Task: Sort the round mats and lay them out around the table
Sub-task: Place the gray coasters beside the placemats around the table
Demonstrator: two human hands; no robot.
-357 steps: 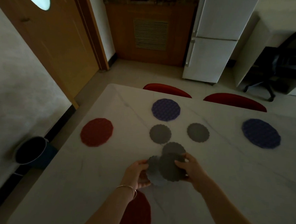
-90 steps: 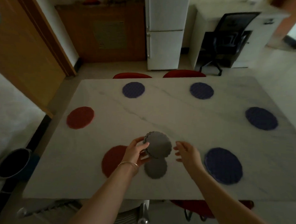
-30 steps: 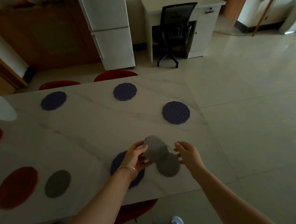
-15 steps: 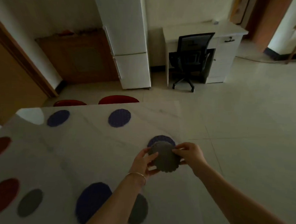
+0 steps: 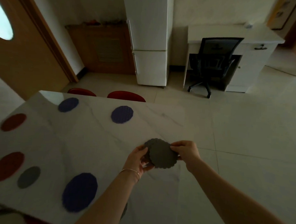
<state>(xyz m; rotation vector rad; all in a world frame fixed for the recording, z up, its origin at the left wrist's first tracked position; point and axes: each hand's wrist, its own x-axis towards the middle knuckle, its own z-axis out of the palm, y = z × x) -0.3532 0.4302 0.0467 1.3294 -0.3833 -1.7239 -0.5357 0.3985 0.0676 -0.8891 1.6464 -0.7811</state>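
**Two hands holding small grey mats above the table's right end**

Left hand (image 5: 139, 159) and right hand (image 5: 186, 152) pinch opposite rims of a fanned stack of grey mats (image 5: 161, 153), held over the table (image 5: 96, 140). Blue mats lie by the far edge (image 5: 122, 114) and near edge (image 5: 80, 191); a single grey mat (image 5: 29, 177) lies further left along the near edge.

Bare white marble tabletop (image 5: 95, 143) is lying open between the far purple round mat (image 5: 122, 114) and the near large blue round mat (image 5: 79, 192).
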